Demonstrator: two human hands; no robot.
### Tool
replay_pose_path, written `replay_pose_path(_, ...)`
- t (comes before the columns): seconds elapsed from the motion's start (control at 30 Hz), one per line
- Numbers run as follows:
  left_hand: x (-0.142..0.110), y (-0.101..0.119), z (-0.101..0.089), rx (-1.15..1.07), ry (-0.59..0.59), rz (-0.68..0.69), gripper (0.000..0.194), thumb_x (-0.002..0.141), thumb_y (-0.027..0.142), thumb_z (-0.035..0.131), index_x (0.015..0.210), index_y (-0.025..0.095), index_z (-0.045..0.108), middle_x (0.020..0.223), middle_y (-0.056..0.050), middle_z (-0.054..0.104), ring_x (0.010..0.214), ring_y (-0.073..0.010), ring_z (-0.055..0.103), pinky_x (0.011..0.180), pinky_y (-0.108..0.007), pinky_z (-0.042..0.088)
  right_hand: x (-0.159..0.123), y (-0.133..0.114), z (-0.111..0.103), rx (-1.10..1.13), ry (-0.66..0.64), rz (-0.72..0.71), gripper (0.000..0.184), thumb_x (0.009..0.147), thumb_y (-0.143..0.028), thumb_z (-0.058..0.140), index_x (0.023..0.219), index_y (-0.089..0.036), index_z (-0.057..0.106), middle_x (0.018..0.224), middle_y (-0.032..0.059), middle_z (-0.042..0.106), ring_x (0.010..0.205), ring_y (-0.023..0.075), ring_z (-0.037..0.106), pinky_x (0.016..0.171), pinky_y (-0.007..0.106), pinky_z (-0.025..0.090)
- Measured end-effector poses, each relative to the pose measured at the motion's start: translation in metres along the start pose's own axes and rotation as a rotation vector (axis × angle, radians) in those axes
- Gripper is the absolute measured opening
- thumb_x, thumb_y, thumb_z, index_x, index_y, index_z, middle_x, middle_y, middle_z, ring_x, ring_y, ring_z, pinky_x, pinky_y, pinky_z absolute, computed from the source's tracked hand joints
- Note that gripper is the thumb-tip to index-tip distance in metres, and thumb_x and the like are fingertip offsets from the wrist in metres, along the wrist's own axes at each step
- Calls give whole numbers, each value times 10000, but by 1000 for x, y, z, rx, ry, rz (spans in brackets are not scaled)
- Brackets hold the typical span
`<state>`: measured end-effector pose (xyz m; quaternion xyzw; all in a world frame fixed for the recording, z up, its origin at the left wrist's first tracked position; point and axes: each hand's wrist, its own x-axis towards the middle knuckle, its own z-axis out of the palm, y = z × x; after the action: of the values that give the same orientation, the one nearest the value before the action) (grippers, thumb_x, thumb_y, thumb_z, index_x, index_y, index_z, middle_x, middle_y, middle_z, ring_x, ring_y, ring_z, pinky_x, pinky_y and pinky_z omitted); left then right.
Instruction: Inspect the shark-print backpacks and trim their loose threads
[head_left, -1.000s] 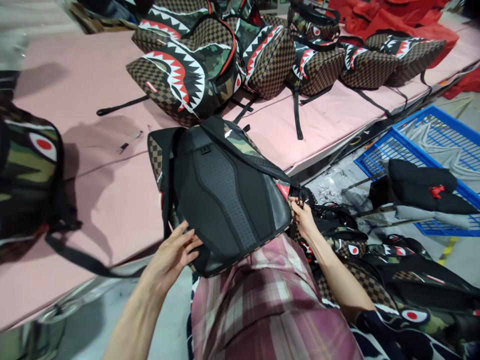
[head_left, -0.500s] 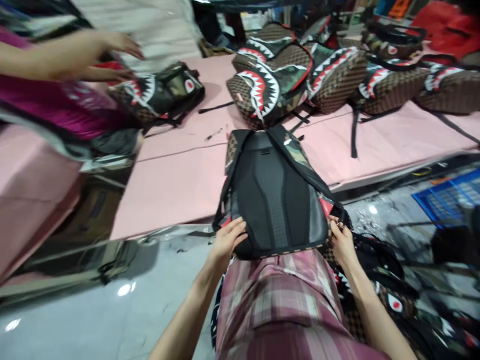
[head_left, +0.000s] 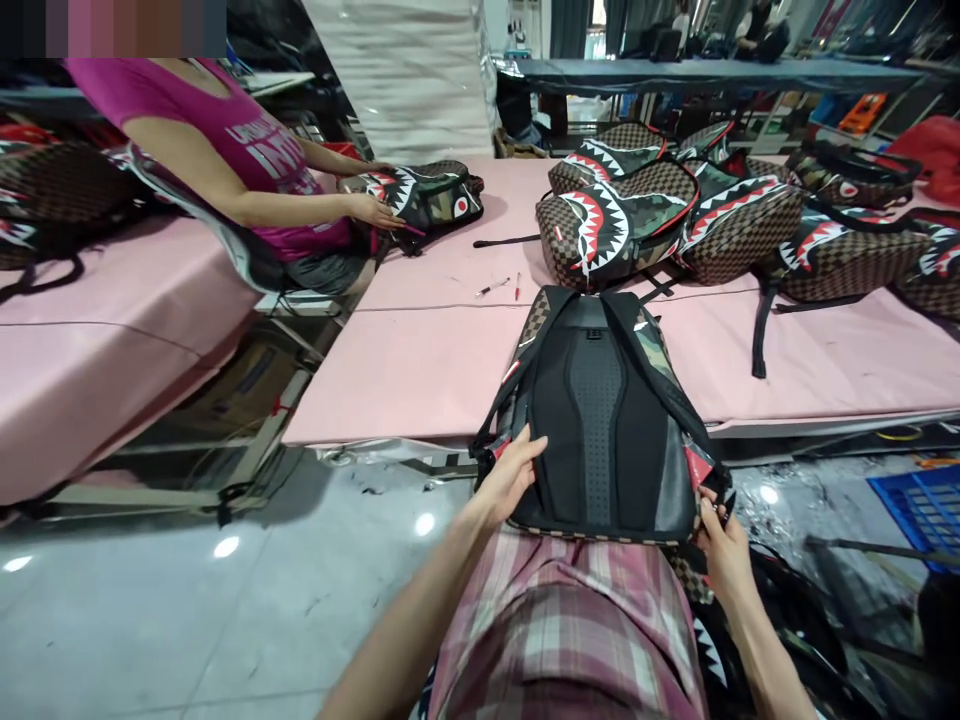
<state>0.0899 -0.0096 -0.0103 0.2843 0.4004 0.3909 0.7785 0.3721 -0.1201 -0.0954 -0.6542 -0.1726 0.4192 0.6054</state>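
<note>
Head view: the left hand (head_left: 514, 475) lies over the lower edge of a black-backed backpack (head_left: 598, 435) at 8 o'clock, fingers stretched onto its padded panel; whether they also clamp from beneath cannot be told. At 4 o'clock the right hand (head_left: 726, 555) has its fingers bent in, pinching the backpack's side edge beside a small dark piece too unclear to name. The backpack lies face down across the near rim of the pink bench (head_left: 405, 375), its lower end over the plaid cloth (head_left: 570, 620) on the lap. Bare bench opens at 10 o'clock and open floor (head_left: 187, 600) at 8; toward 12 and 1 o'clock, room ends closely at the bulging shark-mouth backpacks (head_left: 607, 225), their insides hidden. Two pens (head_left: 493, 287) lie at 11 o'clock. A blue crate (head_left: 919, 510), cut off by the picture's side, stands past 3 o'clock, its contents unclear; more bags (head_left: 795, 610) are heaped between 4 and 5. Farther out at 11, a co-worker (head_left: 217, 150) touches a camouflage backpack (head_left: 442, 195); half a second earlier, those arms were stretched out higher, and the view now takes in more of the room.
</note>
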Motion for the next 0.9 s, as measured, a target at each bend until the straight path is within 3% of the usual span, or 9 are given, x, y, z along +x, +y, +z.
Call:
replay_pose_path(0.1,-14,-3,-2,61,-53,-32,617,774,320,590,1337,310,337,1242,-54,557,1015,-179,587,826,-311,479,1,-11,-5,-70,78,-49,419,591,-434,728,900,-164,646,597,-35,495,456,84,413,406,219,344)
replay_pose_path(0.17,-26,-7,-8,179,-69,-79,652,772,334,588,1356,301,300,1123,-58,623,920,-171,619,769,-302,489,-1,-28,-6,-111,230,-195,366,612,-417,714,855,-151,652,578,-39,453,454,81,370,408,226,312)
replay_pose_path(0.27,-35,-13,-22,676,-2,-11,523,768,310,575,1266,206,455,804,-41,680,721,-162,626,694,-287,490,-7,-61,6,-277,369,-465,334,700,-420,633,906,-157,644,626,-27,464,513,95,400,488,243,350)
replay_pose_path(0.33,-30,-13,-33,1078,134,173,375,800,270,517,1159,166,550,744,-43,667,687,-165,611,708,-299,486,-14,-80,28,-517,192,-544,370,753,-432,568,1014,-174,611,709,-3,534,608,126,490,594,268,410)
replay_pose_path(0.4,-17,-9,-41,1366,275,374,326,843,225,437,1139,164,559,887,-75,664,794,-185,608,767,-325,480,-21,-91,62,-774,-119,-568,403,782,-432,535,1113,-202,551,847,27,601,746,166,560,700,301,438)
replay_pose_path(0.47,0,-3,-47,1529,364,498,355,851,179,409,1188,170,521,1056,-96,627,933,-213,577,820,-350,473,-24,-93,104,-969,-372,-630,378,822,-414,498,1144,-214,511,1001,55,615,878,197,572,775,327,432)
replay_pose_path(0.53,14,2,-52,1593,418,547,395,844,151,418,1232,170,484,1150,-97,591,1007,-233,542,855,-375,465,-25,-89,147,-1136,-490,-741,325,865,-368,453,1132,-189,503,1021,74,619,913,213,559,796,339,410)
replay_pose_path(0.7,26,4,-62,1429,424,641,323,855,162,439,1158,198,545,1128,-45,618,1013,-193,546,912,-363,441,-22,-77,215,-1499,-527,-1007,202,886,-268,451,1041,-179,545,932,76,628,852,226,511,715,336,333)
replay_pose_path(0.9,25,1,-64,1335,425,651,308,836,141,473,1116,220,575,1089,-25,639,978,-185,554,879,-356,451,-30,-77,229,-1720,-518,-1109,155,896,-190,419,896,-167,572,827,76,612,795,223,479,664,345,255)
